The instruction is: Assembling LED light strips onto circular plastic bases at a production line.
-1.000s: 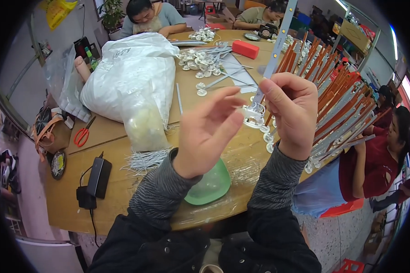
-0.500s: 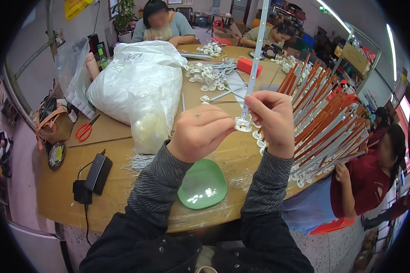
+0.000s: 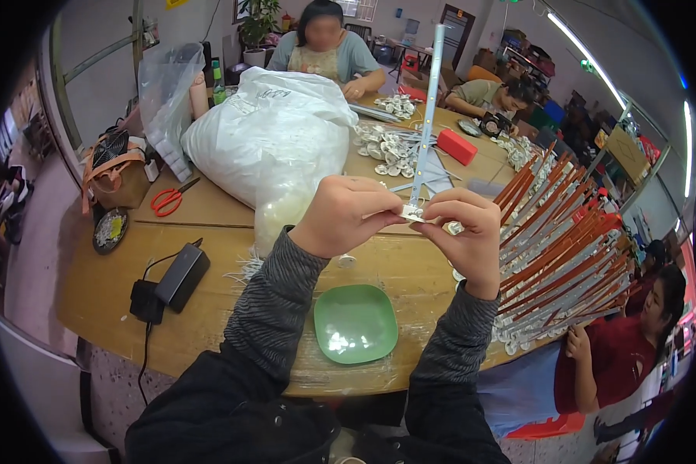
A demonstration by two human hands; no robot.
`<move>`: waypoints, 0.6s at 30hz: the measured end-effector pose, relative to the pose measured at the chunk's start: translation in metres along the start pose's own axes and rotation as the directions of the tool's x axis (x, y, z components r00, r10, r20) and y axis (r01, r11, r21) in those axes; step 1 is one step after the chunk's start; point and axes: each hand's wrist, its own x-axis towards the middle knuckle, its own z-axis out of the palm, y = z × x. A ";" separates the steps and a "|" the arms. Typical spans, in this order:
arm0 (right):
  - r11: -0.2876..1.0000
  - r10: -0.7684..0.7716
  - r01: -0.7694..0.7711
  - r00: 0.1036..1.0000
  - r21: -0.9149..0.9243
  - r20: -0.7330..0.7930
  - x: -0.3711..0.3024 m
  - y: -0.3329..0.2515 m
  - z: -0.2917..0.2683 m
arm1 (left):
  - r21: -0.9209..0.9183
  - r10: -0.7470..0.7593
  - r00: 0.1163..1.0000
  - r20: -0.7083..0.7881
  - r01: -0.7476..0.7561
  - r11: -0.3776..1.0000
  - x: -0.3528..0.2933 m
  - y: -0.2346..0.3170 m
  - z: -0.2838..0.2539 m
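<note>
I have the fingers of the left hand [image 3: 348, 214] and right hand [image 3: 465, 232] closed on one white disc [image 3: 413, 213] above the bench [image 3: 185, 329]; a slackened pinch could let its one tall LED strip [image 3: 427, 116] tip it loose. I count one green dish [image 3: 356, 323], one red block [image 3: 457, 147], one pair of scissors [image 3: 178, 193].

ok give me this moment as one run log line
left hand: pinching white base | right hand: pinching its right edge | light strip: rising above base | green dish: on table
</note>
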 end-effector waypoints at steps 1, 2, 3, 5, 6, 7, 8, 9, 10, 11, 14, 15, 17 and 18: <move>1.000 -0.014 0.014 1.000 0.006 -0.012 0.000 0.001 0.002 | -0.009 -0.019 1.000 0.018 0.019 1.000 0.000 0.000 -0.001; 1.000 -0.027 0.028 0.999 0.013 -0.024 0.000 0.001 0.004 | -0.006 -0.022 1.000 0.017 0.022 1.000 -0.001 -0.001 -0.003; 0.999 -0.027 0.028 0.999 0.016 -0.022 0.001 0.001 0.006 | -0.002 -0.028 0.999 0.021 0.028 1.000 -0.001 -0.001 -0.005; 0.999 -0.048 0.048 0.998 0.002 -0.038 0.004 0.000 0.007 | -0.003 -0.033 0.999 0.026 0.033 0.999 -0.001 -0.002 -0.007; 0.999 -0.045 0.045 0.998 0.000 -0.039 0.003 0.000 0.007 | -0.004 -0.035 0.999 0.034 0.035 0.999 0.000 -0.001 -0.007; 0.999 -0.037 0.038 0.999 0.003 -0.038 0.002 0.001 0.007 | -0.004 -0.037 0.998 0.041 0.037 0.999 0.000 -0.001 -0.007; 0.999 -0.032 0.033 0.999 0.008 -0.038 0.001 0.002 0.007 | -0.005 -0.037 0.998 0.043 0.037 0.999 0.000 -0.002 -0.007; 0.999 -0.032 0.032 0.999 0.009 -0.039 0.002 0.002 0.007 | -0.011 -0.028 0.999 0.037 0.029 1.000 0.000 -0.003 -0.006; 0.999 -0.046 0.046 0.998 -0.010 -0.039 0.003 0.000 0.007 | -0.018 -0.019 0.999 0.032 0.020 1.000 0.000 -0.004 -0.006; 0.998 -0.061 0.060 0.997 -0.026 -0.036 0.004 -0.001 0.007 | -0.016 -0.022 0.999 0.033 0.023 1.000 0.000 -0.003 -0.007; 0.993 -0.109 0.105 0.992 -0.058 -0.067 0.004 -0.001 0.011 | -0.002 0.018 1.000 0.004 -0.018 1.000 0.000 -0.003 -0.008; 0.993 -0.109 0.105 0.992 -0.059 -0.067 0.004 0.000 0.011 | 0.034 0.059 0.998 -0.023 -0.058 0.998 0.001 -0.003 -0.007; 0.972 -0.198 0.182 0.975 -0.148 -0.102 0.005 0.001 0.012 | 0.069 0.098 0.994 -0.047 -0.095 0.993 0.002 -0.002 -0.007; 0.973 -0.196 0.180 0.975 -0.147 -0.102 0.004 0.003 0.013 | 0.099 0.114 0.992 -0.049 -0.109 0.989 0.003 -0.001 -0.008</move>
